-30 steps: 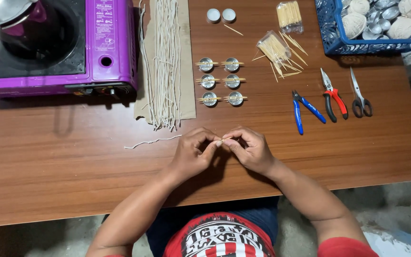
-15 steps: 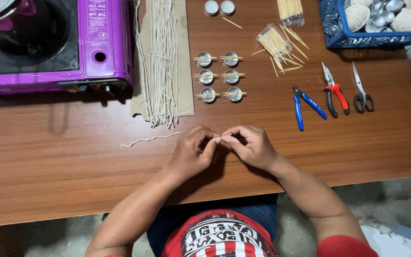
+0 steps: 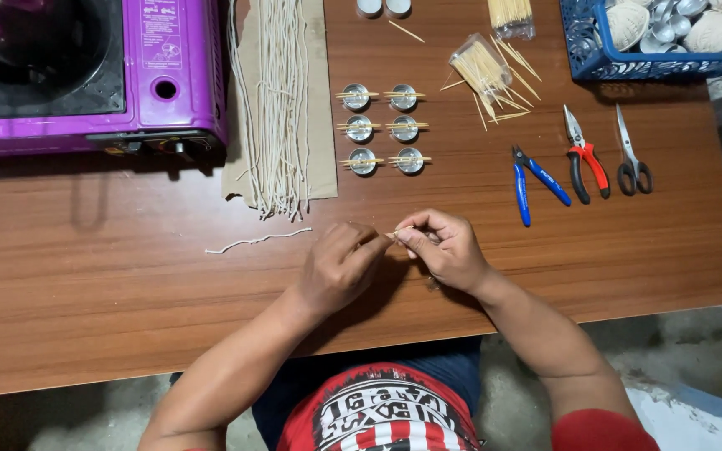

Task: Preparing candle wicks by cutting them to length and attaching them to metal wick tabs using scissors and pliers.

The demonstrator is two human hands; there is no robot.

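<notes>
Both hands closer vs 1s ago: left hand (image 3: 340, 271) + right hand (image 3: 444, 249) pinching thin stick (image 3: 398, 230) between fingertips, assy ongoing.

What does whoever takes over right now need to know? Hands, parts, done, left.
Left hand and right hand meet over the wooden table, pinching a thin stick between the fingertips.
Six small metal cups sit in two columns ahead, each with sticks laid across its top.
Bundle of wicks on cardboard to the left; one loose wick near the left hand.
Bag of sticks, blue cutters, red pliers, scissors to the right, untouched.
More empty cups in the blue basket.
</notes>
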